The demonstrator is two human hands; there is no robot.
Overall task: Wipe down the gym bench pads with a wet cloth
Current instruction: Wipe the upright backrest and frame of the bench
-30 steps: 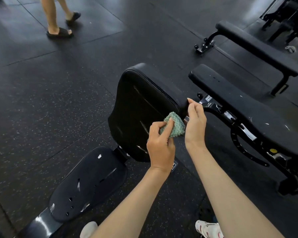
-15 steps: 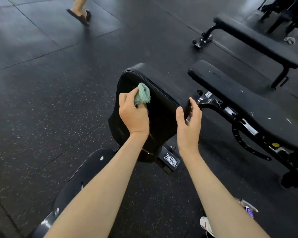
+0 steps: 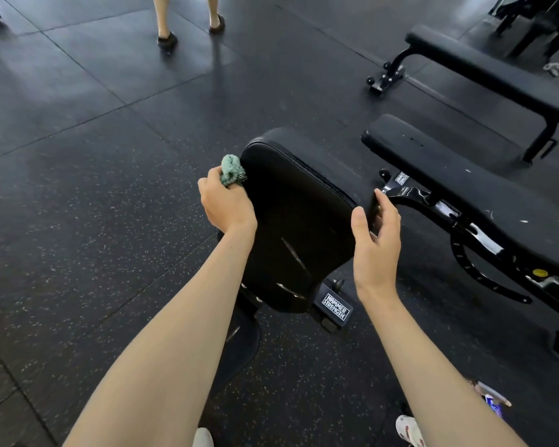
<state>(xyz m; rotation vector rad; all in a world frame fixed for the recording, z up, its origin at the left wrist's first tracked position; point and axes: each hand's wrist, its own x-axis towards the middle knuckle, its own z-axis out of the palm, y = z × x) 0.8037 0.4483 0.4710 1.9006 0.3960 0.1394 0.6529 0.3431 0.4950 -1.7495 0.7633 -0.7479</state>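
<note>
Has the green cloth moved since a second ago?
Yes. The green cloth in the left hand went from the right edge of the back pad to its upper-left corner.

The left hand [image 3: 228, 204] closes round the green cloth [image 3: 232, 169], hiding its own fingertips and the lower part of the cloth, and the left forearm covers nearly all of the seat pad [image 3: 239, 346]. At the back pad's [image 3: 297, 221] right edge, most of the right hand's [image 3: 376, 240] fingers lie hidden behind its forefinger. The top edge cuts off a passer-by [image 3: 162, 17] at the shins, and the packet [image 3: 492, 396] by the right forearm is too blurred to identify.
</note>
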